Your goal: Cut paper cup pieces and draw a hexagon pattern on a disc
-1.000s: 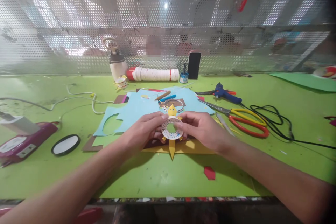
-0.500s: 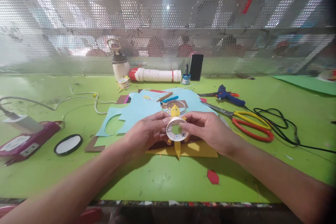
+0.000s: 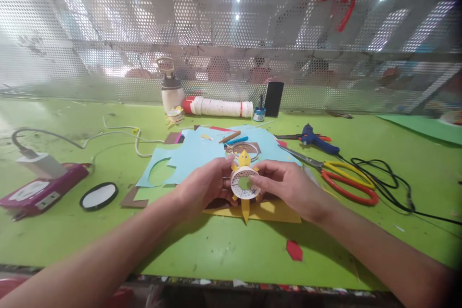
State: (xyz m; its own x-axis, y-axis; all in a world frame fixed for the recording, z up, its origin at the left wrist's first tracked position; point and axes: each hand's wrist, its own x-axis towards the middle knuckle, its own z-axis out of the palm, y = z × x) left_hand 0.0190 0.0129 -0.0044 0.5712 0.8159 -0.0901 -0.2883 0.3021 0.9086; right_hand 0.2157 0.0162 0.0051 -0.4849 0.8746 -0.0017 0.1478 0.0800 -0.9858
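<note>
Left hand (image 3: 205,183) and right hand (image 3: 288,185) hold a paper turtle (image 3: 237,186) between them, over the sheets at the middle of the green table (image 3: 202,255). The left one has its fingers curled at one side of the turtle, its thumb up near the yellow head (image 3: 244,158); the right one pinches the white ring body, thumb at the inner rim. The head points away from the person, and the pointed yellow tail (image 3: 245,211) toward the near edge.

Nearest that edge, a red scrap (image 3: 294,250) lies flat. A yellow sheet (image 3: 276,212) sits beneath the hands. To the left lie a black-rimmed disc (image 3: 99,196) and a purple power strip (image 3: 46,195) with a white charger (image 3: 43,166) plugged in. Scissors (image 3: 319,165) with orange and yellow handles lie to the right.

Farther off, a light blue sheet (image 3: 191,147) bears a brown pen (image 3: 230,137) and a blue pen (image 3: 236,141), near a thin hoop (image 3: 257,151) partly hidden by the turtle. Right of the sheet lies a blue glue gun (image 3: 319,140).

Toward the back are a small paper figure (image 3: 175,114), a white bottle (image 3: 172,96), a ribbed white tube (image 3: 222,107) on its side, a blue jar (image 3: 259,114) and a dark phone (image 3: 274,98) propped nearly upright. Behind them rises a perforated metal screen (image 3: 202,24).
</note>
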